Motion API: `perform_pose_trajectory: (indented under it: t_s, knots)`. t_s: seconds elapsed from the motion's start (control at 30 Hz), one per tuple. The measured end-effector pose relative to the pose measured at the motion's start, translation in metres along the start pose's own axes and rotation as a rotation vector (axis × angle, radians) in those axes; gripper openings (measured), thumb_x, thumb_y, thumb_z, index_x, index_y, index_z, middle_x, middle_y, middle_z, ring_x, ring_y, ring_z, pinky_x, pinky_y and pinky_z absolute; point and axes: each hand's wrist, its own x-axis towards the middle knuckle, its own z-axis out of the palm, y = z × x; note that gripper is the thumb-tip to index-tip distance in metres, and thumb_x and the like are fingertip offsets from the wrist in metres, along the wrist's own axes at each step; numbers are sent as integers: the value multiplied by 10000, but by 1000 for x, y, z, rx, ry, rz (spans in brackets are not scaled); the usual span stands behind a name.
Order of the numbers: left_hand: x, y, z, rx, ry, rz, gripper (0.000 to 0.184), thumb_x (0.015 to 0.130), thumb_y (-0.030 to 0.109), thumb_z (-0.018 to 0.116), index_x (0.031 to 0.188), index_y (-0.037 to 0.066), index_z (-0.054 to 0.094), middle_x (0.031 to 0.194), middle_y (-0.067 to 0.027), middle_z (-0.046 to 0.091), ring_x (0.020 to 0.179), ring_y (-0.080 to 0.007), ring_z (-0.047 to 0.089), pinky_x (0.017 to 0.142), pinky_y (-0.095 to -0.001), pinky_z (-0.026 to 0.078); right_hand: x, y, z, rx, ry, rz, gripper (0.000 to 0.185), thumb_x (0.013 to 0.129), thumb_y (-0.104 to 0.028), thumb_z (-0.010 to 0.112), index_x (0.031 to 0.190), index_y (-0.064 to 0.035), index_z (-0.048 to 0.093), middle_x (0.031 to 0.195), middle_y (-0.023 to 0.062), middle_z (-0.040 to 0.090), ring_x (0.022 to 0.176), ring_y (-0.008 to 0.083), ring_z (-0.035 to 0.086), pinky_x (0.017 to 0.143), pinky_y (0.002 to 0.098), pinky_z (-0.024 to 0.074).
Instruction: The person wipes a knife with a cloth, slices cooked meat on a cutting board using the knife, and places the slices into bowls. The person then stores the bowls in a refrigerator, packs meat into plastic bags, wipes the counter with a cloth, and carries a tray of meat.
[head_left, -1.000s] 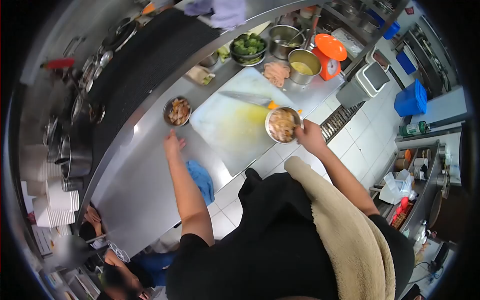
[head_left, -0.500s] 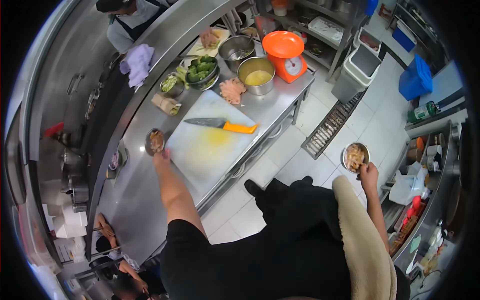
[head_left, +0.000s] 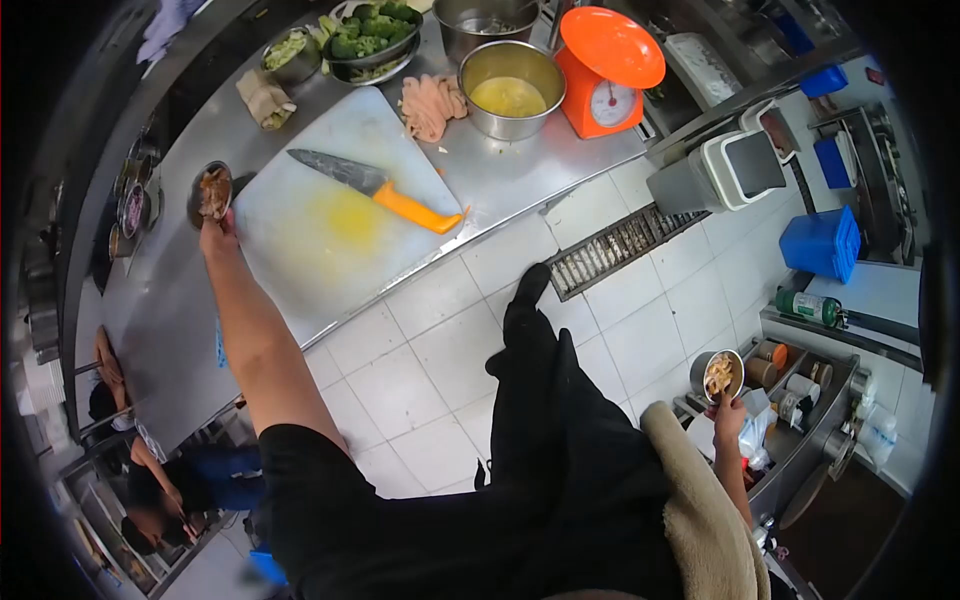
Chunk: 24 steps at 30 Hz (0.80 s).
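My left hand (head_left: 218, 232) reaches over the steel table and grips the near rim of a small metal bowl (head_left: 200, 172) with brown food pieces in it. I cannot tell whether this bowl rests on the table. Out to the right, my right hand (head_left: 730, 416) holds a second metal bowl (head_left: 702, 372) with pale brown pieces. A white cutting board (head_left: 300, 245), stained yellow, lies beside my left hand. On it rests a knife (head_left: 390, 197) with an orange handle.
Behind the board are a broccoli bowl (head_left: 375, 38), pink slices (head_left: 432, 106), a pot of yellow liquid (head_left: 510, 97) and an orange scale (head_left: 603, 80). A floor drain (head_left: 620, 250), bins (head_left: 730, 170) and a stocked shelf (head_left: 790, 400) are rightward. Other people are at lower left.
The view has turned, and the table appears further up and left. My right hand's bowl now appears in front of the right-hand shelf instead of the floor. My left hand stays on its bowl.
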Motion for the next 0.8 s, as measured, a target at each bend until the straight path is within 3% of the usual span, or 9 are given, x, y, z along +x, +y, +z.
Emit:
perform_pose_trajectory:
  t_s: [0.23, 0.3, 0.37, 0.4, 0.47, 0.5, 0.6, 0.7, 0.8]
  knots:
    - [-77, 36, -18, 84, -4, 75, 445, 1015, 236, 673, 1281, -112, 595, 1201, -166, 658, 1024, -260, 674, 853, -318, 626, 58, 2, -18, 101, 70, 77, 237, 1009, -206, 545, 987, 23, 603, 762, 101, 654, 558, 161, 644, 514, 332, 617]
    - [-124, 53, -16, 236, -205, 118, 439, 1017, 289, 671, 1313, -29, 613, 1229, -118, 651, 1062, -221, 649, 873, -322, 582, 85, 4, -20, 116, 55, 84, 247, 1009, -201, 544, 1013, 38, 608, 772, 103, 646, 556, 164, 637, 516, 324, 612]
    - [-197, 75, 21, 334, -190, 105, 410, 1033, 323, 639, 1302, 14, 625, 1217, -86, 658, 1037, -189, 647, 843, -311, 559, 107, -9, -20, 177, 46, 110, 270, 1013, -186, 545, 1049, 71, 618, 828, 121, 665, 563, 165, 636, 531, 305, 610]
    - [-211, 82, 22, 617, -284, 222, 398, 1038, 327, 623, 1298, 26, 624, 1201, -75, 665, 1034, -178, 647, 826, -305, 548, 116, -15, -17, 206, 84, 119, 270, 1009, -185, 548, 1048, 73, 618, 825, 124, 664, 567, 171, 644, 529, 311, 613]
    - [-244, 93, 43, 745, -391, 202, 368, 1041, 311, 604, 1288, 39, 620, 1161, -57, 679, 1001, -157, 652, 774, -288, 537, 136, -24, -12, 265, 162, 141, 271, 1001, -183, 553, 1045, 77, 618, 820, 129, 661, 575, 183, 660, 526, 323, 620]
    - [-272, 98, 68, 596, -410, 52, 349, 1038, 289, 599, 1284, 42, 617, 1137, -51, 685, 970, -145, 657, 739, -277, 538, 146, -23, -10, 293, 184, 145, 272, 995, -181, 558, 1038, 81, 616, 825, 134, 660, 586, 189, 668, 528, 331, 625]
    - [-358, 102, 148, 668, -589, 1, 334, 1025, 246, 597, 1294, 47, 611, 1107, -51, 693, 916, -137, 667, 664, -268, 549, 167, -25, -12, 378, 222, 150, 283, 973, -175, 574, 999, 105, 605, 855, 167, 660, 610, 205, 685, 525, 358, 639]
    - [-430, 71, 225, 628, -802, -34, 331, 1011, 197, 580, 1302, 40, 607, 1086, -59, 699, 876, -131, 674, 608, -264, 561, 184, -22, -17, 423, 233, 220, 233, 983, -193, 564, 1019, 34, 604, 858, 98, 647, 637, 166, 655, 566, 348, 640]
    - [-507, 13, 307, 589, -978, -90, 335, 980, 124, 543, 1295, 33, 616, 1092, -60, 705, 863, -133, 684, 609, -286, 587, 207, -5, -26, 508, 355, 249, 281, 954, -174, 585, 929, 106, 590, 784, 152, 656, 567, 206, 667, 517, 350, 630]
